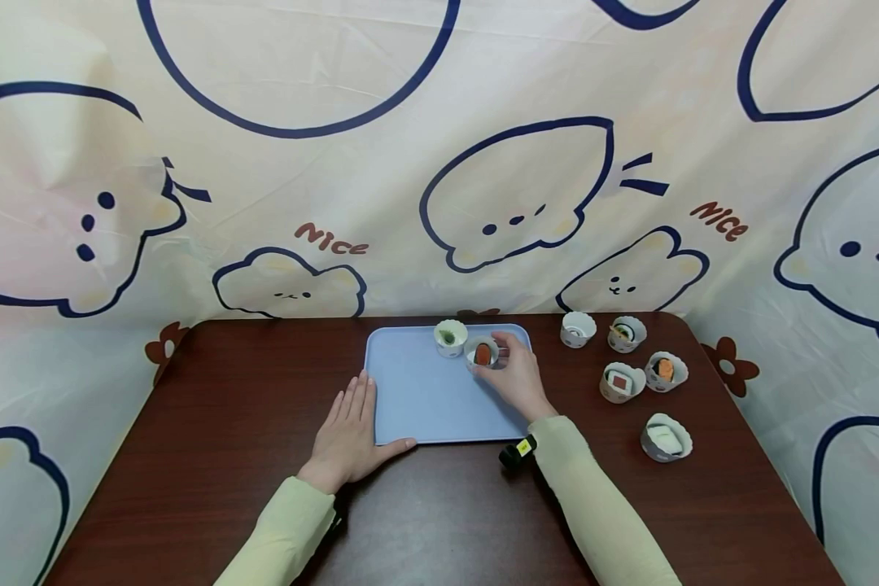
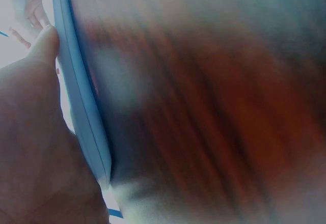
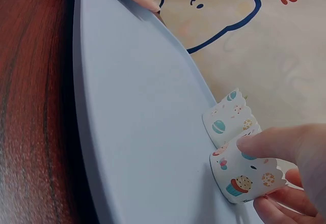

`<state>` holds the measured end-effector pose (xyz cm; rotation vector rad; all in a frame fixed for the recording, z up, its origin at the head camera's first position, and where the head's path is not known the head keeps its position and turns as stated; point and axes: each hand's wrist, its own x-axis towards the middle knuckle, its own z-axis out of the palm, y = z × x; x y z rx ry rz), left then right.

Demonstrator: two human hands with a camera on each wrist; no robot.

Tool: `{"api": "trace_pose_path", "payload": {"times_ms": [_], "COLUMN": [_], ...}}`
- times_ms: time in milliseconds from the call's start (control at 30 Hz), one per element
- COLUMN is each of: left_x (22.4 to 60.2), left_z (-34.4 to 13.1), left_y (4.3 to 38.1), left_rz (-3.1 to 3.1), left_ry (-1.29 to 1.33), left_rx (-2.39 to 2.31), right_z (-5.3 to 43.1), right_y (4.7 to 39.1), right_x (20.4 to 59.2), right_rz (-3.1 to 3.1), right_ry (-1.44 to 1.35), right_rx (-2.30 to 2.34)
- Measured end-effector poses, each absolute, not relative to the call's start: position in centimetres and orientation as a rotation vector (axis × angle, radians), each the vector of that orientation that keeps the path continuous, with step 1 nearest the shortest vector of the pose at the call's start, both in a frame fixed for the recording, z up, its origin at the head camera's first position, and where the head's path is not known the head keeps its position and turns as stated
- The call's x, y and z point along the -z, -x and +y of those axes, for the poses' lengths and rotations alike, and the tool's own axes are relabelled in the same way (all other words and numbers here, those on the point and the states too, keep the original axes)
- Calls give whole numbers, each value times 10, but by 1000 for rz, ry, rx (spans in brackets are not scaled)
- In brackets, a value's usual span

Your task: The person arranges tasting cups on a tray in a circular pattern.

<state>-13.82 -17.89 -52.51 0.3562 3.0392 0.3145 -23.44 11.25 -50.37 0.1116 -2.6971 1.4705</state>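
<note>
A light blue tray (image 1: 432, 407) lies on the table. My left hand (image 1: 347, 431) rests at its front left corner, fingers straight along the left side and thumb at the front edge. My right hand (image 1: 516, 378) pinches a paper baking cup (image 3: 249, 173) between thumb and fingers over the tray's far part. An orange-red piece of food (image 1: 483, 354) sits inside this cup. Just left of it stands another paper cup (image 1: 450, 348) with something green in it. In the right wrist view, the two printed cups overlap, and the held one is close over the tray.
On the dark wooden table (image 1: 439, 521), right of the tray, stand several more paper cups, among them one with a white piece (image 1: 666, 439) and one with an orange-topped piece (image 1: 665, 371). A cartoon-printed cloth (image 1: 381, 187) hangs behind the table.
</note>
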Motion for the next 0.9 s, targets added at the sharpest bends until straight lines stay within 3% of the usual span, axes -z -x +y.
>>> {"api": "trace_pose_path", "payload": {"times_ms": [900], "left_x": [530], "left_z": [-180], "left_y": [139], "left_rz": [3061], "left_ry": [-352], "left_rx": [-318], "right_z": [117], "right_y": [227], "right_x": [501], "right_rz": [-2694], "right_ry": [-125], "right_rx": [-1470]}}
